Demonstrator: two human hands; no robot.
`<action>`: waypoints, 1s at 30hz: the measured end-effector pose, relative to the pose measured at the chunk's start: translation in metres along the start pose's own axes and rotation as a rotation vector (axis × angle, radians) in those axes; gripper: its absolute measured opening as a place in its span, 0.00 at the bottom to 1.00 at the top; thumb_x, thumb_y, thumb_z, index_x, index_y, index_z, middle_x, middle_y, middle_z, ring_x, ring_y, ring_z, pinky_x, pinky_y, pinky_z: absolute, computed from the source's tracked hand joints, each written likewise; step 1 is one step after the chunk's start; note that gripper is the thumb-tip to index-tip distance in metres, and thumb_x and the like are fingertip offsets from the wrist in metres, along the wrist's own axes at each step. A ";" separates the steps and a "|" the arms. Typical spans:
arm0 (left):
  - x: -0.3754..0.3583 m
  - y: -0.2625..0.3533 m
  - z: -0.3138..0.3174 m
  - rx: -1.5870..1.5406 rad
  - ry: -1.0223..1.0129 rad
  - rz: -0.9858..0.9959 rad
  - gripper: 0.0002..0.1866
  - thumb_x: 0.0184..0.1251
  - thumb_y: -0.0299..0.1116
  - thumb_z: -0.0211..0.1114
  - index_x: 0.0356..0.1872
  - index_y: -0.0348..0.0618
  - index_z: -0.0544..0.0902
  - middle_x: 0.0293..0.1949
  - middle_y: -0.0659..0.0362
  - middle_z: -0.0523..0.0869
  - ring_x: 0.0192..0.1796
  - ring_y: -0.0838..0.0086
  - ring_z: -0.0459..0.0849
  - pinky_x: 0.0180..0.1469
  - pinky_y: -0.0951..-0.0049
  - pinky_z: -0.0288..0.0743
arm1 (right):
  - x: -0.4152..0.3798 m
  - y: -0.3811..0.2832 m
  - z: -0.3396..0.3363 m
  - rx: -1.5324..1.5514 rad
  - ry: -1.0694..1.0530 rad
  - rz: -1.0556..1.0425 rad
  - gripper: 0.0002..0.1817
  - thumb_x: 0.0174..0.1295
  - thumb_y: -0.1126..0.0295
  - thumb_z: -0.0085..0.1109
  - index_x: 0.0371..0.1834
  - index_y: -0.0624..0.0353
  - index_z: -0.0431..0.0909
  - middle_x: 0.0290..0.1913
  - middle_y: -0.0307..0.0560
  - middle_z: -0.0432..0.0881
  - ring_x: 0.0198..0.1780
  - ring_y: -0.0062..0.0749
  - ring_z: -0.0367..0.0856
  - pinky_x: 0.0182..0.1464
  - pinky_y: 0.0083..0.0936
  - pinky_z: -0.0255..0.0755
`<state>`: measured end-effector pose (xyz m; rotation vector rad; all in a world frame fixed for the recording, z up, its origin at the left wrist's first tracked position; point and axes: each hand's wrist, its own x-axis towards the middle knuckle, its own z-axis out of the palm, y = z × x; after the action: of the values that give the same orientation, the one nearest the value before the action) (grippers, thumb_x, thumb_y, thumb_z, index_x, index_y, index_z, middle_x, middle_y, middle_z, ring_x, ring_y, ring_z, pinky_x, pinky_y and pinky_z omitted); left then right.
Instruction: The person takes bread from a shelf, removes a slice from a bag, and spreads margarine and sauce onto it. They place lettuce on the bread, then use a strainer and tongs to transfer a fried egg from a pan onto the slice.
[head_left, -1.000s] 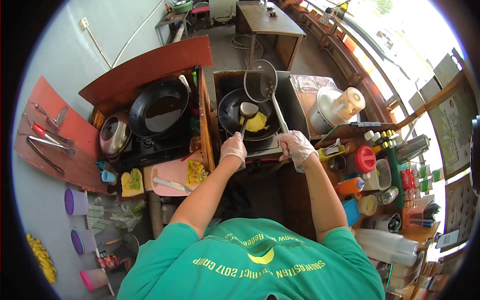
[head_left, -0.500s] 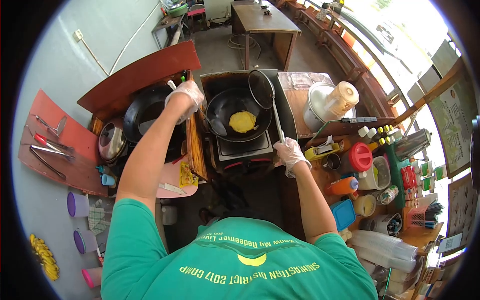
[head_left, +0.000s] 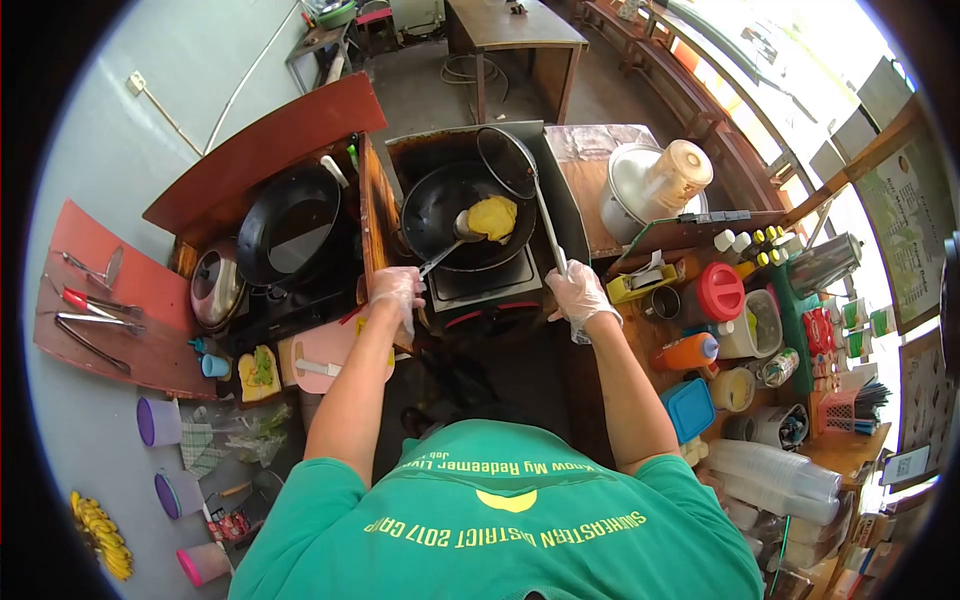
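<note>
Both my hands wear clear plastic gloves. My left hand point(head_left: 397, 290) is closed around the handle of a metal spatula point(head_left: 440, 257), just left of the stove. The spatula's head is against a yellow omelette point(head_left: 492, 216), which looks partly folded, in the black wok point(head_left: 425, 215). My right hand point(head_left: 580, 297) grips the long handle of a round mesh strainer point(head_left: 507, 163). That strainer is held over the wok's far right rim, above and beside the omelette.
Left of a wooden partition point(head_left: 375, 215) sits a second black pan point(head_left: 290, 225). A knife point(head_left: 320, 368) lies on a pink cutting board point(head_left: 345, 345), near bread with lettuce point(head_left: 260, 372). A lidded pot point(head_left: 632, 185) stands right of the stove; bottles and a red-lidded container point(head_left: 720, 292) crowd the right counter.
My left hand has come down toward me, bringing the spatula to the near left side of the wok. The omelette has shifted and looks folded. My right hand still holds the strainer.
</note>
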<state>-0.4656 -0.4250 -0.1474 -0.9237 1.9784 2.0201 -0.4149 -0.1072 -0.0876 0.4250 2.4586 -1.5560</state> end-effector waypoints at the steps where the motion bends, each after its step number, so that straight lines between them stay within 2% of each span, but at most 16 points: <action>1: 0.006 -0.013 0.003 -0.074 -0.034 -0.012 0.01 0.59 0.23 0.65 0.30 0.37 0.84 0.22 0.59 0.79 0.21 0.72 0.79 0.17 0.70 0.75 | 0.003 0.001 -0.002 -0.021 -0.022 0.010 0.20 0.63 0.62 0.56 0.37 0.76 0.76 0.32 0.57 0.78 0.28 0.44 0.86 0.27 0.36 0.87; 2: -0.004 -0.010 0.018 -0.055 0.031 -0.007 0.02 0.60 0.24 0.65 0.32 0.37 0.85 0.23 0.60 0.81 0.22 0.74 0.79 0.19 0.71 0.77 | 0.003 0.002 0.000 -0.046 -0.050 0.020 0.20 0.63 0.62 0.57 0.38 0.76 0.76 0.32 0.56 0.77 0.28 0.43 0.86 0.27 0.36 0.87; 5: 0.003 -0.011 0.029 -0.081 -0.016 -0.018 0.03 0.60 0.26 0.67 0.33 0.39 0.86 0.23 0.61 0.81 0.22 0.76 0.79 0.20 0.73 0.79 | -0.006 -0.009 0.002 -0.027 -0.043 0.037 0.19 0.63 0.62 0.57 0.39 0.75 0.77 0.31 0.55 0.76 0.28 0.40 0.84 0.27 0.35 0.88; 7: -0.015 0.003 0.013 0.033 -0.053 0.048 0.03 0.61 0.27 0.67 0.32 0.40 0.86 0.23 0.61 0.81 0.21 0.77 0.78 0.19 0.75 0.79 | -0.008 -0.004 0.001 -0.011 -0.018 0.014 0.20 0.63 0.62 0.57 0.40 0.75 0.77 0.31 0.55 0.76 0.25 0.40 0.81 0.26 0.36 0.87; 9: -0.003 -0.001 -0.006 0.015 -0.116 -0.053 0.04 0.62 0.28 0.67 0.30 0.41 0.85 0.21 0.62 0.80 0.18 0.81 0.75 0.19 0.77 0.77 | -0.009 -0.002 -0.002 -0.020 -0.051 -0.002 0.19 0.63 0.63 0.57 0.39 0.75 0.76 0.31 0.55 0.76 0.24 0.38 0.81 0.27 0.35 0.87; 11: 0.013 -0.021 -0.006 -0.205 -0.190 -0.134 0.04 0.63 0.29 0.68 0.29 0.41 0.84 0.22 0.62 0.80 0.17 0.82 0.74 0.21 0.77 0.78 | -0.004 0.002 0.000 -0.050 -0.063 -0.004 0.18 0.64 0.63 0.57 0.38 0.74 0.76 0.30 0.52 0.75 0.27 0.35 0.81 0.26 0.35 0.87; 13: 0.008 -0.024 0.017 -0.213 -0.105 -0.155 0.03 0.65 0.26 0.67 0.31 0.40 0.82 0.24 0.59 0.82 0.18 0.79 0.74 0.23 0.75 0.80 | -0.001 0.003 0.005 -0.047 -0.063 -0.008 0.18 0.64 0.63 0.58 0.37 0.72 0.75 0.28 0.49 0.74 0.26 0.33 0.80 0.25 0.34 0.86; 15: 0.000 -0.019 0.029 -0.346 -0.141 -0.198 0.04 0.65 0.25 0.66 0.30 0.37 0.81 0.24 0.57 0.83 0.19 0.78 0.77 0.23 0.74 0.81 | -0.004 -0.002 0.007 -0.032 -0.059 0.006 0.19 0.65 0.62 0.53 0.40 0.73 0.76 0.30 0.59 0.81 0.26 0.45 0.88 0.29 0.34 0.84; 19: 0.005 -0.023 0.012 -0.396 -0.139 -0.178 0.06 0.66 0.24 0.66 0.29 0.35 0.79 0.23 0.56 0.81 0.18 0.79 0.74 0.22 0.74 0.78 | -0.005 -0.005 0.006 -0.032 -0.087 -0.002 0.19 0.64 0.62 0.53 0.39 0.73 0.76 0.30 0.58 0.80 0.25 0.44 0.88 0.28 0.34 0.84; 21: -0.006 -0.012 -0.004 -0.384 -0.095 -0.159 0.07 0.67 0.22 0.64 0.27 0.34 0.78 0.22 0.54 0.78 0.17 0.78 0.71 0.21 0.75 0.71 | -0.003 -0.002 0.007 0.018 -0.057 -0.030 0.18 0.64 0.63 0.54 0.39 0.73 0.76 0.26 0.54 0.78 0.22 0.41 0.84 0.27 0.35 0.85; 22: -0.007 -0.012 -0.013 -0.416 -0.118 -0.153 0.08 0.68 0.22 0.64 0.28 0.34 0.78 0.22 0.55 0.78 0.17 0.78 0.71 0.21 0.76 0.71 | -0.002 -0.001 0.008 0.015 -0.065 -0.034 0.18 0.64 0.63 0.54 0.39 0.73 0.76 0.26 0.54 0.78 0.22 0.41 0.84 0.27 0.35 0.85; 24: -0.008 -0.012 -0.033 -0.447 -0.138 -0.143 0.08 0.68 0.22 0.63 0.28 0.34 0.78 0.23 0.55 0.78 0.17 0.78 0.71 0.21 0.76 0.71 | -0.003 0.000 0.008 0.177 -0.085 0.021 0.14 0.63 0.65 0.56 0.34 0.69 0.75 0.24 0.47 0.76 0.17 0.35 0.76 0.27 0.37 0.86; 25: -0.010 -0.013 -0.042 -0.426 -0.125 -0.125 0.06 0.69 0.24 0.64 0.30 0.34 0.80 0.23 0.56 0.80 0.17 0.77 0.74 0.22 0.74 0.77 | -0.002 0.002 0.008 0.179 -0.087 0.019 0.14 0.63 0.65 0.56 0.34 0.69 0.75 0.24 0.47 0.76 0.17 0.35 0.76 0.27 0.37 0.86; 26: -0.015 -0.011 -0.049 -0.405 -0.113 -0.107 0.06 0.69 0.26 0.65 0.32 0.33 0.83 0.23 0.56 0.82 0.17 0.76 0.77 0.23 0.72 0.84 | -0.002 0.004 0.008 0.280 -0.113 0.060 0.12 0.64 0.66 0.57 0.31 0.65 0.74 0.23 0.43 0.75 0.16 0.31 0.73 0.27 0.37 0.86; 30: -0.033 -0.002 -0.080 -0.333 -0.033 0.017 0.05 0.70 0.25 0.65 0.33 0.35 0.83 0.22 0.58 0.81 0.17 0.78 0.76 0.23 0.71 0.84 | -0.004 0.013 0.009 0.510 -0.240 0.145 0.11 0.66 0.66 0.60 0.26 0.54 0.71 0.20 0.35 0.72 0.14 0.21 0.67 0.27 0.34 0.85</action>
<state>-0.4140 -0.4905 -0.1259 -0.9286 1.6660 2.4044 -0.4062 -0.1108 -0.1008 0.4485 1.7996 -2.0263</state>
